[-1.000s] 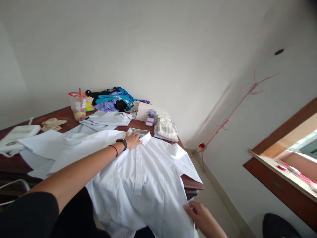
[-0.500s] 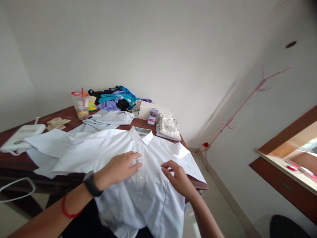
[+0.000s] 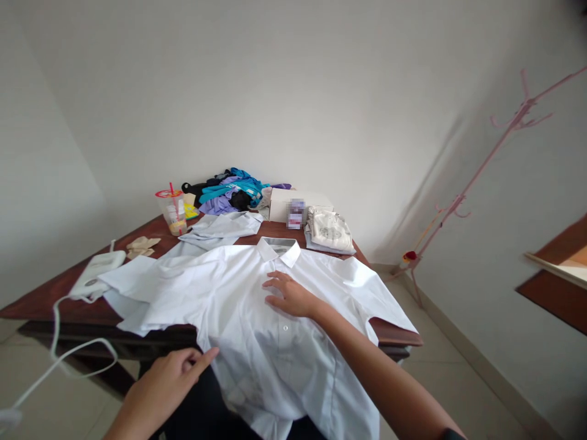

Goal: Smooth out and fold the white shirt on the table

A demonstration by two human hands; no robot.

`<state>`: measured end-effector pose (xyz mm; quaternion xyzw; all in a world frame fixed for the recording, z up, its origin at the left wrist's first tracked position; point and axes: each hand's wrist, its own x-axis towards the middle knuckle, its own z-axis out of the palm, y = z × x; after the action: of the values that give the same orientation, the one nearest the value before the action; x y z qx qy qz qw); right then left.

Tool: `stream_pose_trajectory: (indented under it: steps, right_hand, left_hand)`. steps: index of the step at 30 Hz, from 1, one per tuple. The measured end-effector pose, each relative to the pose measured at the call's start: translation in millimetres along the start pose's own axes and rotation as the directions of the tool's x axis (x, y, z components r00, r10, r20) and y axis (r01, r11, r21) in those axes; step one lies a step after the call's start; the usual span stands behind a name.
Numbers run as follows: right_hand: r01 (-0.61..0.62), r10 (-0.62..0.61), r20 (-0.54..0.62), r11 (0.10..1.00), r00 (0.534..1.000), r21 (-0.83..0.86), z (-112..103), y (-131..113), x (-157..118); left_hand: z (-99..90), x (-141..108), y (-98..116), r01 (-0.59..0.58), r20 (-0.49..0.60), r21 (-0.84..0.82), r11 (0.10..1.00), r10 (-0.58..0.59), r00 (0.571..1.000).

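A white short-sleeved button-up shirt [image 3: 247, 305] lies front up, its collar pointing away from me and its lower part hanging over the table's near edge. My right hand [image 3: 288, 294] rests on the button strip just below the collar, fingers apart and nothing gripped. Low on the left, my left hand [image 3: 172, 379] is by the shirt's left side edge. Its index finger is stretched toward the cloth, while the other fingers are curled and partly hidden. Another pale shirt [image 3: 220, 226] lies partly beneath and behind the white one.
A wooden table [image 3: 41, 299] carries a white device [image 3: 98, 272] with a cable, a plastic cup [image 3: 173, 214] with a red straw, and crumpled brown paper [image 3: 142, 246]. Behind are a clothes heap [image 3: 233, 192], a white box [image 3: 279, 206] and folded clothes [image 3: 330, 231]. A pink coat stand [image 3: 477, 171] leans right.
My left hand has left the shirt front and moved down to its left side. My right hand has shifted left onto the button strip. The view has turned slightly left.
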<state>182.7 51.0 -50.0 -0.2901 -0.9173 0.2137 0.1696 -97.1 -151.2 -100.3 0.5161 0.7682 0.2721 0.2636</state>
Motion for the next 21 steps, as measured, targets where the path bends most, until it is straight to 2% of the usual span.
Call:
stream_pose_trajectory:
  steps: [3,6,9,11,15,17,19,21]
  right_hand:
    - [-0.033,0.033,-0.008,0.999,0.999,-0.010,8,6,6]
    - [-0.059,0.058,-0.027,0.998,0.998,-0.034,16,15,4]
    - [-0.052,0.050,-0.057,0.998,0.997,-0.047,20,19,1]
    - [-0.045,0.042,-0.072,0.998,0.997,-0.045,21,21,1]
    - [-0.036,0.033,-0.075,0.998,0.997,-0.042,20,21,2]
    - [-0.037,0.034,-0.068,0.998,0.997,-0.046,20,21,2]
    - [-0.037,0.034,-0.068,0.998,0.997,-0.044,19,21,2]
    - [-0.041,0.038,-0.079,0.999,0.996,-0.034,19,21,2]
  left_hand:
    - [14.7,5,17,-0.020,0.108,0.063,0.998,0.013,0.994]
    - [25.6,9,14,-0.095,0.148,-0.004,0.995,0.094,0.984]
    - [31.6,8,9,-0.148,0.069,-0.086,0.985,0.154,0.986]
    - [29.9,3,10,-0.138,-0.015,-0.151,0.979,0.138,0.990]
    - [8.8,-10,17,-0.040,-0.115,-0.461,0.886,-0.015,0.993]
    - [-7.6,-14,17,-0.010,-0.201,-0.561,0.828,-0.124,0.972]
    - [-23.8,-14,10,0.038,-0.265,-0.580,0.814,-0.233,0.935]
    - [-37.2,-10,-2,0.114,-0.268,-0.530,0.840,-0.294,0.918]
